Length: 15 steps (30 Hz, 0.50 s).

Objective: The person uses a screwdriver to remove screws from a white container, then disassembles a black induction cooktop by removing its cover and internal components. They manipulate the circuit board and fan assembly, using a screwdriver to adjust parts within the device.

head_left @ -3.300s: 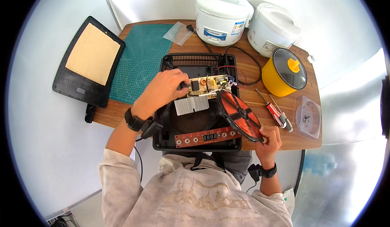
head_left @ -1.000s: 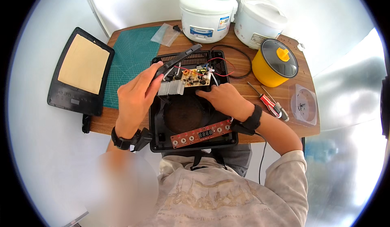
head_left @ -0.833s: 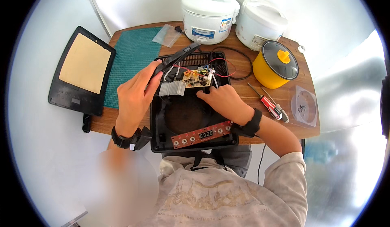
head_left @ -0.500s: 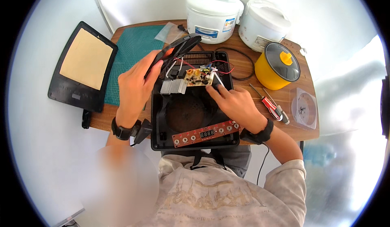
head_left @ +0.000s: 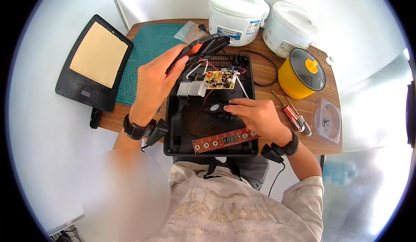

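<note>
The black base of an opened induction cooker (head_left: 173,129) lies in front of me. My left hand (head_left: 158,79) is closed around the edge of the black coil disc (head_left: 208,47), which is tilted up above the base's far left part; wires run below it. With my right hand (head_left: 260,114) I pinch a small black fan (head_left: 216,108) with a pale round centre, over the round vent. A red wire rises from near it. Behind it sit the circuit board (head_left: 220,81) and a silver heat sink (head_left: 192,88). A red-brown display board (head_left: 225,140) lies across the near edge.
At left, a black panel with a tan sheet (head_left: 99,58) leans over the green cutting mat (head_left: 151,43). Two white rice cookers (head_left: 236,14) stand behind. To the right are a yellow pot (head_left: 299,75), screwdrivers (head_left: 294,117) and a clear tray of screws (head_left: 326,121).
My right hand has moved from the circuit board's near edge toward me and now holds the small fan over the vent. My left hand still holds up the coil disc.
</note>
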Each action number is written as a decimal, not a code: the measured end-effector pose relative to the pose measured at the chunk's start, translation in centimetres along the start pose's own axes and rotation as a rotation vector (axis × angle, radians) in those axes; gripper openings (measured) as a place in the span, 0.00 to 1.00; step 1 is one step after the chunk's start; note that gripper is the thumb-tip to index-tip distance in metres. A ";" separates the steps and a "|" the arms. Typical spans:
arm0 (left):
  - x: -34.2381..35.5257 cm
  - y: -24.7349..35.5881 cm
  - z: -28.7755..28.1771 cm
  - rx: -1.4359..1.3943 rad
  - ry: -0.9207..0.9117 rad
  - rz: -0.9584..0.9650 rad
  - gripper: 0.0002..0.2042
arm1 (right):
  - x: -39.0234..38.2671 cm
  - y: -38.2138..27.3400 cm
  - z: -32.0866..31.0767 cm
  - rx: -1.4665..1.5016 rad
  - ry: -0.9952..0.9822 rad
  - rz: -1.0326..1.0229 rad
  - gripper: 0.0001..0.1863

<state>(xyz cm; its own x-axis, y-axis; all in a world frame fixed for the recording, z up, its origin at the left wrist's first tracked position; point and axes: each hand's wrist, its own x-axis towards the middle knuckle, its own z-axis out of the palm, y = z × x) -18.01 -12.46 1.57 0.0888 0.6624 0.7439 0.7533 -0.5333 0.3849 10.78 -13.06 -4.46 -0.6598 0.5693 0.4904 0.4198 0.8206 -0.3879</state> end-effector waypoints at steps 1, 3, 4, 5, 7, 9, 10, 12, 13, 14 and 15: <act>0.0 0.0 0.0 0.005 -0.002 0.006 0.12 | 0.4 -0.3 0.0 -0.003 -0.040 0.014 0.20; 0.0 -0.1 0.1 0.001 -0.004 0.020 0.12 | 0.4 0.1 1.3 0.054 -0.006 0.007 0.20; 0.0 -0.1 0.1 -0.004 -0.005 0.024 0.12 | 0.5 0.2 1.7 0.087 0.008 0.000 0.20; 0.0 -0.1 0.1 -0.008 -0.005 0.027 0.12 | 0.6 0.2 1.8 0.079 -0.015 -0.006 0.20; 0.1 0.0 0.0 0.013 -0.029 0.018 0.12 | 0.5 0.1 1.6 0.064 -0.064 -0.015 0.19; 0.0 0.1 -0.1 0.015 -0.052 0.006 0.12 | 0.2 0.3 1.7 0.019 -0.128 -0.002 0.17; 0.0 0.1 -0.1 0.004 -0.059 0.004 0.12 | 0.2 0.4 1.6 -0.009 -0.158 0.006 0.16; -0.1 -0.1 0.0 -0.013 -0.050 0.019 0.12 | 0.1 0.3 1.1 -0.055 -0.281 0.054 0.13; -0.3 -0.3 0.3 -0.017 -0.035 0.035 0.12 | 0.2 0.2 0.8 -0.076 -0.343 0.078 0.12; -0.4 -0.4 0.4 -0.022 -0.020 0.051 0.12 | 0.3 0.1 0.7 -0.065 -0.325 0.053 0.12; -0.4 -0.4 0.4 -0.027 -0.028 0.041 0.12 | 0.5 0.0 0.5 -0.053 -0.308 0.029 0.12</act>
<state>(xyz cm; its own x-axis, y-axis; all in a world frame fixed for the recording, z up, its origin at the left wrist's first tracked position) -18.12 -12.31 0.86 0.1383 0.6539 0.7438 0.7307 -0.5744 0.3690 10.15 -12.84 -4.59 -0.8015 0.5571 0.2172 0.4678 0.8105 -0.3526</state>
